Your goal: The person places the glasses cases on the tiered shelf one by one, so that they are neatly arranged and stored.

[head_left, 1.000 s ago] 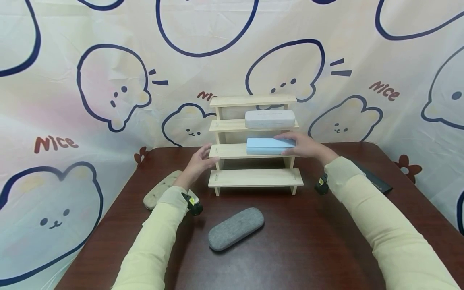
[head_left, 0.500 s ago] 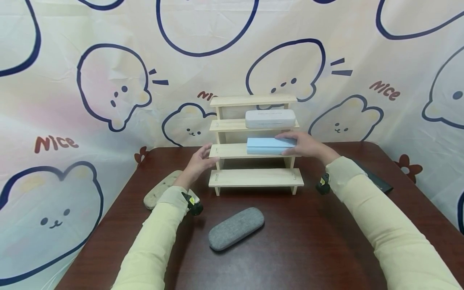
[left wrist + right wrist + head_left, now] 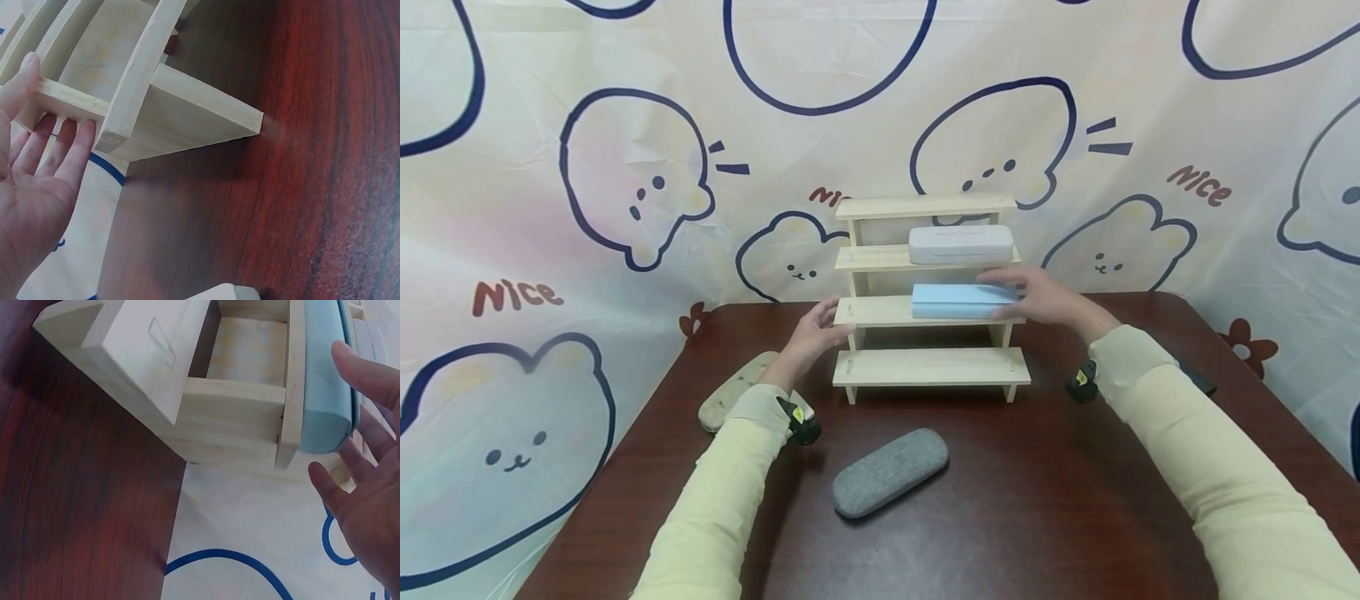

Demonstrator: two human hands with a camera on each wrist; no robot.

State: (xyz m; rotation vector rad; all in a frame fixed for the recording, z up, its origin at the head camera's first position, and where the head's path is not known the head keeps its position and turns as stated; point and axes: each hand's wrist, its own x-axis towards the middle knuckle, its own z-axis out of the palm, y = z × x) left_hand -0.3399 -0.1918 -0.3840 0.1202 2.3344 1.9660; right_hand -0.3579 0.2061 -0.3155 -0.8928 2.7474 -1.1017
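A pale wooden stepped rack [image 3: 932,368] stands at the table's far side. On its second tier from the bottom lies a light-blue glasses case [image 3: 951,307], at the right end. My right hand [image 3: 1048,298] is around that case's right end, its fingers spread; in the right wrist view the thumb [image 3: 342,350] is by the case's front and the other fingers stand loose beyond its end. My left hand [image 3: 811,337] holds the rack's left side, thumb and fingers on either side of a wooden board [image 3: 69,99]. A white glasses case [image 3: 961,244] lies one tier higher.
A grey felt glasses case [image 3: 891,472] lies on the dark wood table [image 3: 1015,508] in front of the rack. Left of it, a beige case [image 3: 733,392] is partly behind my left arm. A dark flat object [image 3: 1197,379] is mostly hidden behind the right sleeve.
My right hand has drawn slightly rightward, its fingers sliding off toward the blue glasses case's right end. The blue case stays on its tier. The left hand has not visibly moved.
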